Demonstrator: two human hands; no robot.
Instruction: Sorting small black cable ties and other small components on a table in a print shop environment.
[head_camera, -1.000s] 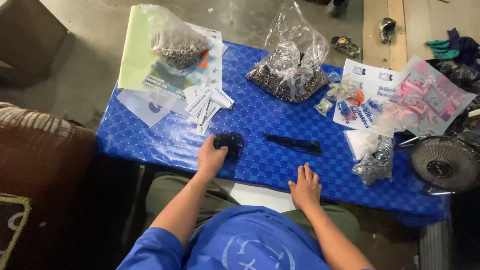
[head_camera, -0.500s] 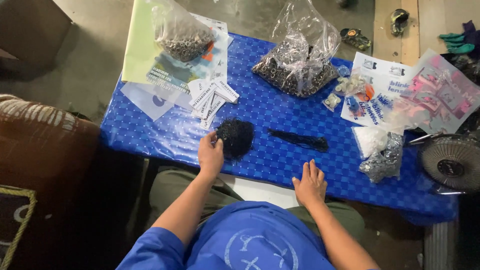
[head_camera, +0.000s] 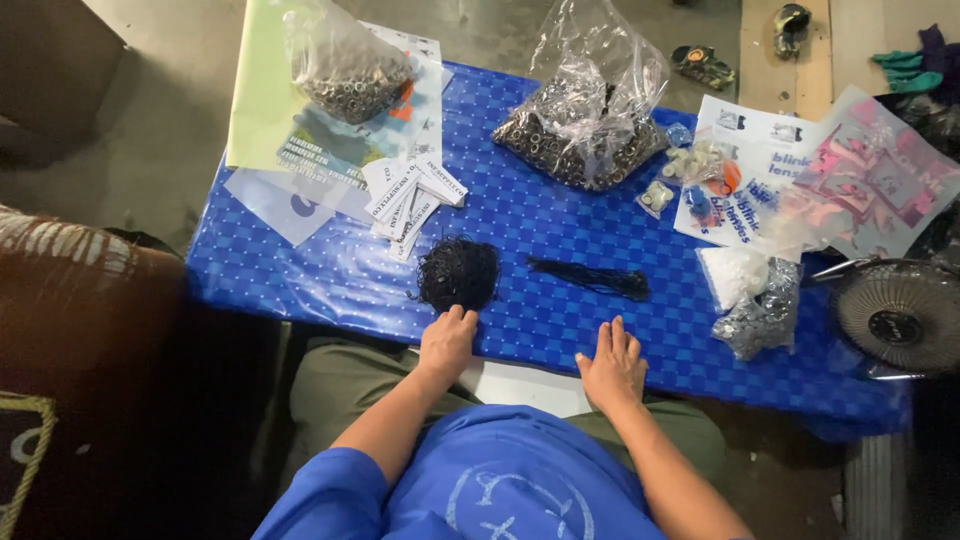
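I look down on a blue checked table. My left hand rests at the near edge, fingertips just below a round tangle of black threads. My right hand lies flat on the table edge with fingers spread, holding nothing. A straight bundle of black strings lies above it. A fan of white paper tags sits behind the tangle.
Two clear bags of metal rings stand at the back: one on the left, one in the middle. Printed sheets and small packets fill the right side. A small fan sits at the right edge.
My left hand has drawn back off the black tangle, which now lies uncovered and spread out. My right hand has stayed at the table edge. The view has shifted slightly.
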